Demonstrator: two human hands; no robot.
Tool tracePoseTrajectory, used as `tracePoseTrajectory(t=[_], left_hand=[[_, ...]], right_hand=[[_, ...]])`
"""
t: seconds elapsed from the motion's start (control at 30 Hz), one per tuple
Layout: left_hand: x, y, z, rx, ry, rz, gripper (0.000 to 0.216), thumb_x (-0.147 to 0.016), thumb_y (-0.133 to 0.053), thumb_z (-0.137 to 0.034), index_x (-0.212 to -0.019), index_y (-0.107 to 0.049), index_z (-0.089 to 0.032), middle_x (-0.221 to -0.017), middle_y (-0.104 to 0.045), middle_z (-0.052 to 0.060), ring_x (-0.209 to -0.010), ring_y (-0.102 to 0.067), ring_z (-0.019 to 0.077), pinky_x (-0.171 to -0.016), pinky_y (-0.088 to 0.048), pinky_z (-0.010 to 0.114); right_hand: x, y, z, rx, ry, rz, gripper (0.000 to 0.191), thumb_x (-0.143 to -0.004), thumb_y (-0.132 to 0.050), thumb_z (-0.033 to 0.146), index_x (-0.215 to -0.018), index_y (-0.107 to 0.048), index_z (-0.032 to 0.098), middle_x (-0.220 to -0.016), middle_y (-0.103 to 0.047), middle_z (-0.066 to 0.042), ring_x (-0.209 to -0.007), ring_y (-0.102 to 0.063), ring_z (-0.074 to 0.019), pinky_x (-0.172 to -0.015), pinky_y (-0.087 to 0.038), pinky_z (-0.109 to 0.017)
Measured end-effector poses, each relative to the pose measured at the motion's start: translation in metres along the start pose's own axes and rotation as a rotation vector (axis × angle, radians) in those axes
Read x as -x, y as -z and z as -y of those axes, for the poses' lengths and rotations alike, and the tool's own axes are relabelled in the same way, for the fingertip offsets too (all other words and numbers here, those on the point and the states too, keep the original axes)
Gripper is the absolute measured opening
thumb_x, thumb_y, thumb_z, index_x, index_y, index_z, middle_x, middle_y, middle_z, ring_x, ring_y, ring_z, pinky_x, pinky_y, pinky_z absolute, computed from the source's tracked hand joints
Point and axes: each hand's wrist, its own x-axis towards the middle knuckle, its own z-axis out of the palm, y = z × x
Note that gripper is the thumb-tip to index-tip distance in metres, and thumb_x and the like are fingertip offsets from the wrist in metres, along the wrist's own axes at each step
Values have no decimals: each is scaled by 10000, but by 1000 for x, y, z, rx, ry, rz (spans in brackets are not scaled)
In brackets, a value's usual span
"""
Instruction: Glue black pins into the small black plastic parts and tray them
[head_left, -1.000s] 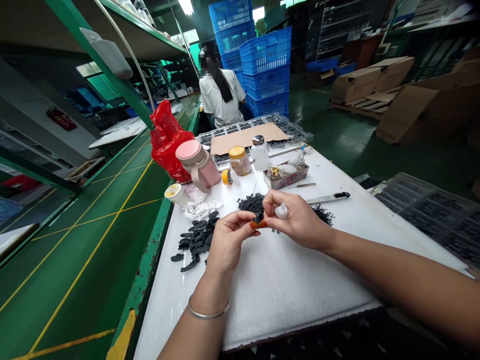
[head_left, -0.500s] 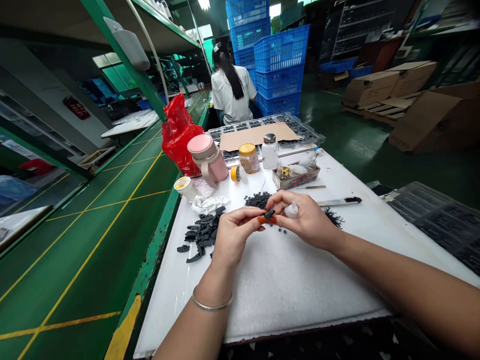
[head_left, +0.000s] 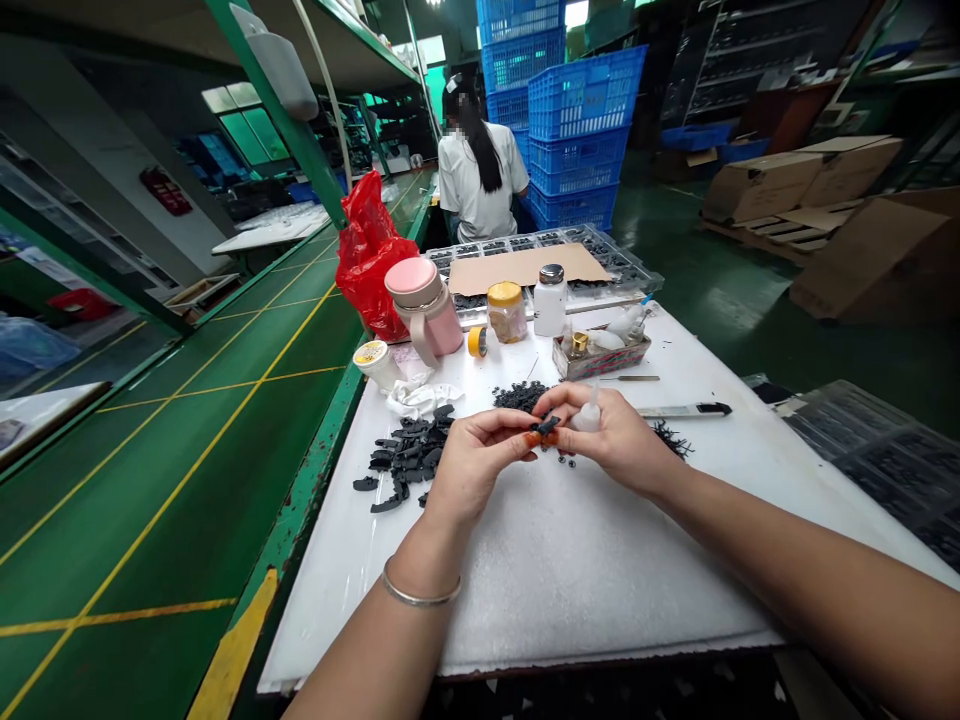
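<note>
Over the middle of the white tabletop, my left hand and my right hand meet at the fingertips. Both pinch a small black plastic part between thumb and forefinger. A small white squeeze bottle with a thin nozzle is tucked in my right hand, its tip pointing up. Just behind my fingers is a heap of tiny black pieces. Left of my left hand lies a pile of curved black plastic parts. Thin black bits lie beyond my right wrist.
A pink jug, a yellow-lidded jar, a white bottle and a small box of bottles stand toward the back. A utility knife lies at right. A co-worker sits beyond, near stacked blue crates.
My view has shifted slightly, so the surroundings sit a little further right. The squeeze bottle's nozzle shows more upright now. Both hands keep their pinch on the black part.
</note>
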Motion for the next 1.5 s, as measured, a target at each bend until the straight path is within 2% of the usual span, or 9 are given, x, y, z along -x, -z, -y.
tracePoseTrajectory(t=[0.23, 0.33, 0.47, 0.67, 0.87, 1.0, 1.5], left_hand=[[0, 2, -1, -26, 5, -7, 228, -696, -787, -275, -853, -702, -134, -854, -698, 79, -764, -650, 176, -632, -539, 229], [0, 4, -2, -22, 16, -19, 239, -722, -770, -288, -876, -679, -129, -851, -702, 93, -787, -665, 191, -629, -535, 223], [1, 7, -4, -20, 14, -34, 228, -750, -750, -275, -901, -666, -128, -858, -706, 101, -809, -678, 191, -631, -524, 202], [-1, 9, -5, 58, 42, -84, 253, -703, -787, -268, -880, -683, -120, -850, -710, 109, -812, -681, 186, -618, -517, 177], [-4, 10, -5, 244, 94, -130, 234, -635, -823, -167, -821, -689, -123, -812, -707, 62, -834, -689, 182, -660, -527, 152], [-5, 9, -5, 322, 117, -117, 222, -629, -818, -124, -807, -686, -114, -803, -702, 61, -882, -686, 198, -681, -534, 144], [-4, 8, -5, 285, 88, -116, 232, -594, -833, -126, -798, -723, -106, -829, -700, 62, -793, -658, 135, -761, -529, 186]], right_hand=[[0, 1, -3, 89, 42, -30, 170, -782, -647, 212, -925, -594, 138, -691, -633, -3, -639, -569, -128, -609, -438, -243], [0, 5, -4, 140, 52, -48, 214, -792, -681, 297, -907, -585, 144, -687, -629, -7, -620, -557, -127, -591, -432, -243], [1, 19, -3, 228, 58, -123, 313, -791, -693, 439, -869, -544, 175, -661, -541, 24, -518, -483, -98, -507, -391, -230], [2, 37, -1, 291, 16, -184, 370, -849, -584, 543, -1000, -503, 215, -645, -466, 36, -471, -440, -101, -449, -333, -232], [2, 35, 0, 413, 47, -192, 380, -850, -580, 550, -1013, -522, 213, -706, -506, 26, -510, -495, -115, -537, -394, -262], [2, 33, 1, 445, 50, -179, 365, -857, -578, 537, -1010, -547, 207, -712, -522, 27, -509, -511, -119, -572, -404, -276], [2, 29, 3, 615, 108, -153, 270, -850, -613, 462, -896, -597, 197, -655, -549, 26, -600, -528, -143, -613, -377, -257]])
